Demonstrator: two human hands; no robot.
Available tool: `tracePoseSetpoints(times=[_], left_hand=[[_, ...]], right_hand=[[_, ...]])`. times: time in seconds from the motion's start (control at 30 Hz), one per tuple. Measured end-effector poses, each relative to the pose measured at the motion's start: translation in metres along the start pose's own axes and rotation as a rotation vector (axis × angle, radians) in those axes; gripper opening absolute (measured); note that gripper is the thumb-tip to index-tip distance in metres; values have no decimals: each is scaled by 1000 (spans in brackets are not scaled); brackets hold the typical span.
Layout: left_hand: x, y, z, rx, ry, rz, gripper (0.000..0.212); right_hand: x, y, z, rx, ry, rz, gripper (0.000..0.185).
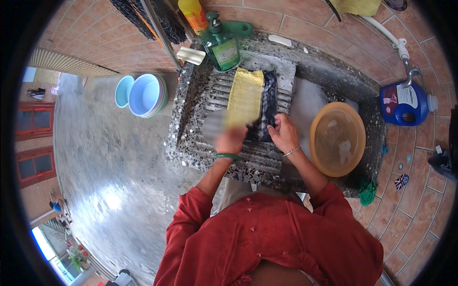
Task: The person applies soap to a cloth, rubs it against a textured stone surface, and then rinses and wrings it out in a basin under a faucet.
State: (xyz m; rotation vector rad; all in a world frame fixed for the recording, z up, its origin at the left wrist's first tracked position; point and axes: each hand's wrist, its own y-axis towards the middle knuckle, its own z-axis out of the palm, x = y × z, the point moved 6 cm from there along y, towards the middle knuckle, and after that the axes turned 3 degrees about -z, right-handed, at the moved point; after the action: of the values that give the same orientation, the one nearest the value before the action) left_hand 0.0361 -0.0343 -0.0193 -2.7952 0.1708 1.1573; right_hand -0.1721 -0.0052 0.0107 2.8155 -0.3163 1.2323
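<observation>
A yellow cloth (pixel 246 93) lies lengthwise on the ribbed terrazzo washboard (pixel 216 91), partly over a dark, soapy cloth (pixel 270 96). My left hand (pixel 232 139), with a green bangle at the wrist, is at the yellow cloth's near end. Blur hides its fingers, so its grip does not show. Left of it is a round grey shape (pixel 212 126), too blurred to name. My right hand (pixel 285 134), wearing a thin metal bangle, is beside the dark cloth's right edge. Its fingers are bent and apart from the thumb, with nothing visible between them.
An orange basin (pixel 338 139) of cloudy water stands in the sudsy sink (pixel 304 96) at right. Behind the washboard are a green pump bottle (pixel 221 50), a soap bar (pixel 191 55) and a green-handled brush (pixel 238 28). A blue detergent jug (pixel 404 103) stands below the tap (pixel 411 71).
</observation>
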Motion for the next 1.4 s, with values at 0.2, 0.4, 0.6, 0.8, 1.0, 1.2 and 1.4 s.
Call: tracePoseSetpoints(times=[0.2, 0.4, 0.6, 0.8, 1.0, 1.2, 1.4], left_hand=[[113, 8, -50, -256, -1227, -758, 17], [92, -10, -84, -458, -1194, -601, 22], [99, -17, -94, -347, -929, -636, 18], [63, -9, -124, -217, -243, -379, 28], [40, 4, -130, -71, 238, 272, 25], [15, 40, -156, -160, 392, 301, 16], [-90, 106, -245, -297, 102, 519, 19]], right_hand=[[61, -26, -4, -48, -131, -555, 32], [57, -24, 6, 65, -294, -577, 34], [59, -9, 21, 114, -315, -543, 28], [46, -5, 7, 161, -336, -618, 23], [37, 16, -11, 126, -94, -320, 12], [51, 44, -51, 60, 144, -282, 14], [101, 89, -140, -101, 271, -295, 19]])
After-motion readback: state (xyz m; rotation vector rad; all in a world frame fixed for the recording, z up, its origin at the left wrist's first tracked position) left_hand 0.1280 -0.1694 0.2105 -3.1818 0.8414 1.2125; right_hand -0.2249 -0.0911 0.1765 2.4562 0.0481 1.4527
